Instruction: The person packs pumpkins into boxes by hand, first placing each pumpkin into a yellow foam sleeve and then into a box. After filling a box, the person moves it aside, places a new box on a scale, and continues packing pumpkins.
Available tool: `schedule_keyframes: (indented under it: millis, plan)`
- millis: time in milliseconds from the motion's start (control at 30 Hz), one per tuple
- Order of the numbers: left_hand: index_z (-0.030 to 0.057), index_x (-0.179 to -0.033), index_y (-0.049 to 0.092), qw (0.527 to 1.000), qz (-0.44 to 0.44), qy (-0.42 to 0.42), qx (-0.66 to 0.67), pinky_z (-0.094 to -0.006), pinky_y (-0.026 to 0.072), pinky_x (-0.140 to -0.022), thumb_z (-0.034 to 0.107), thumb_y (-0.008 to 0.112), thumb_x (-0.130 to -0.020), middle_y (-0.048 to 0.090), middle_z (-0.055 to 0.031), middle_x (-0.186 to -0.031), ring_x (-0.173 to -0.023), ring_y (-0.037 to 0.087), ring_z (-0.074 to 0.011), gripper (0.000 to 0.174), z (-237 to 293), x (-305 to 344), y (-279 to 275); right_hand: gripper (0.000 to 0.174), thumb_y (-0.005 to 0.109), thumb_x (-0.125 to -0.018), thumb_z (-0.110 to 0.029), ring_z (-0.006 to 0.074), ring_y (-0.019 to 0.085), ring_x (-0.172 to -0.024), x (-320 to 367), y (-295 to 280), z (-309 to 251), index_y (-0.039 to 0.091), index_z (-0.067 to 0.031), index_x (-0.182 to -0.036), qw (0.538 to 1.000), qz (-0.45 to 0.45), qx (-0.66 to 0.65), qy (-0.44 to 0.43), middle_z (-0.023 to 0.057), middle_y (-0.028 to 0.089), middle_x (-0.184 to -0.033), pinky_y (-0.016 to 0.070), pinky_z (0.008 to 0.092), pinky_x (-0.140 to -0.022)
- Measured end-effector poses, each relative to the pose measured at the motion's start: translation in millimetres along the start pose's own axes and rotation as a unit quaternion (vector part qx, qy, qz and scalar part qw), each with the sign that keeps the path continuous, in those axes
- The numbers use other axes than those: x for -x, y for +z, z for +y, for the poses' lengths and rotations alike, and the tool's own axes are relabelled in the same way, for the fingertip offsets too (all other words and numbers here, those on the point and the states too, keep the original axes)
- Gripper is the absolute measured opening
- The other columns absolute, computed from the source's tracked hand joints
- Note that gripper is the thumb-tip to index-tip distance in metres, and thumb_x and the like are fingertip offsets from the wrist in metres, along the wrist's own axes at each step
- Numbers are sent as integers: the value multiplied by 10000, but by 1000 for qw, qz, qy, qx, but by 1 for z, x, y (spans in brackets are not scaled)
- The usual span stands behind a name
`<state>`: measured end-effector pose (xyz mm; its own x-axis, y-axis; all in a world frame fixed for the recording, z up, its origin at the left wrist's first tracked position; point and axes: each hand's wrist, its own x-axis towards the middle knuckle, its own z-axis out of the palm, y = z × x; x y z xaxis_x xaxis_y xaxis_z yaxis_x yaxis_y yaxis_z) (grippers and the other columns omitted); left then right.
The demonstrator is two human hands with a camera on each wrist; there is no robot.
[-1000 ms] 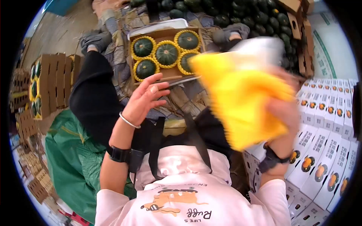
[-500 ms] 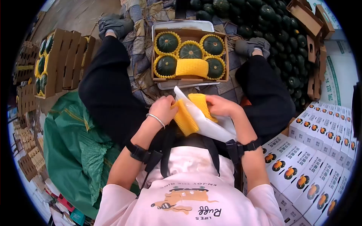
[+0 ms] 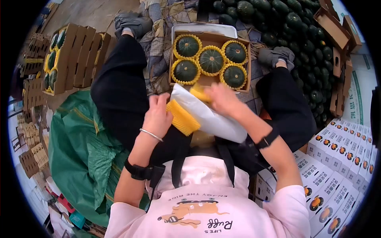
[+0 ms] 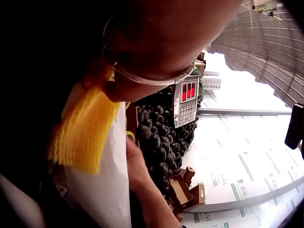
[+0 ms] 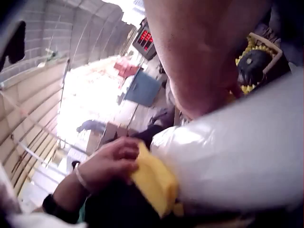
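Indoors, left hand (image 3: 156,119) gripping yellow foam net (image 3: 183,118), blurred right hand (image 3: 225,100) pinching second net (image 3: 199,93), kabocha squashes (image 3: 211,60) at twelve o'clock.

Both arms (image 3: 130,184) reach forward, the left hand (image 3: 158,116) with fingers bent, the right hand (image 3: 223,99) blurred.

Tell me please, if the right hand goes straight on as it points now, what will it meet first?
The right hand would probably meet the near wall of the cardboard box first; its height is unclear, so it might pass over.
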<state>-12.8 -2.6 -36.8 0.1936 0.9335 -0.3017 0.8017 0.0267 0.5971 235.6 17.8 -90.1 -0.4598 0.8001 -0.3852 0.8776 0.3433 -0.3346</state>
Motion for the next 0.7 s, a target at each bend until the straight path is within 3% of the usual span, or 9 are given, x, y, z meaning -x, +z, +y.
schedule_keyframes:
  millis: [67,100,200,267,333,467,500,600,700]
  plan:
    - [62,-1257,470,1000,-15,-14,0,-434,465,-903,15,623,-730,484,-201,-1179,-1055,536,-400,550,11,0,-10,190,552,-824,-134,352,548,-1068,35,21,-16,622,-92,-995,989,-144,-18,8,156,567,-1045,486,494,-816]
    - [62,-1273,460,997,-1,65,-31,-434,442,-934,30,631,-735,483,-198,-1196,-1077,525,-389,565,16,-3,-13,215,569,-812,-124,340,548,-1056,47,25,-18,642,-106,-1014,980,-193,-1,44,149,568,-1046,479,502,-819]
    - [61,-1310,439,965,18,250,-76,-430,373,-1015,72,654,-749,482,-188,-1244,-1145,489,-353,601,39,-7,-10,261,584,-794,-102,333,551,-1023,65,4,-15,637,-117,-1049,983,-97,24,155,148,574,-1025,469,494,-819]
    - [60,-1316,439,950,-13,306,-59,-425,325,-1053,94,665,-756,484,-178,-1269,-1191,459,-326,605,65,-5,-3,389,647,-703,-51,354,547,-948,78,-24,-20,583,-55,-1087,991,59,-70,101,166,572,-941,468,471,-806]
    - [50,-1293,466,948,-55,313,-2,-420,301,-1067,95,677,-751,543,-167,-1210,-1160,495,-339,583,81,-5,7,468,679,-721,0,265,604,-925,85,-62,-40,548,-41,-1168,948,210,-232,61,120,608,-978,497,385,-811]
    - [11,-1264,462,937,-172,131,276,-308,453,-911,155,685,-828,615,-73,-1017,-964,606,-184,510,96,-7,-12,384,684,-807,-11,152,625,-902,91,-85,-51,566,-29,-1172,711,367,-593,89,85,626,-1059,494,255,-808]
    - [6,-1197,499,911,-144,147,357,-245,482,-794,194,658,-886,597,-42,-987,-908,574,-93,397,91,-5,-3,271,665,-823,-9,146,625,-878,84,-78,-51,600,-16,-1086,730,389,-556,86,78,635,-998,496,253,-786]
    - [11,-1133,529,809,-187,-25,557,-239,486,-757,199,612,-925,605,-32,-953,-838,581,-89,292,78,4,5,205,674,-824,-38,144,628,-837,74,-71,-54,625,-10,-1022,839,443,-312,57,69,644,-947,497,256,-752]
    - [-7,-1038,585,881,-126,-23,456,-215,487,-690,238,550,-964,622,-29,-871,-741,586,-75,258,61,8,1,203,687,-830,-74,135,631,-827,75,-66,-63,634,-3,-1012,820,386,-417,69,48,660,-936,500,260,-754]
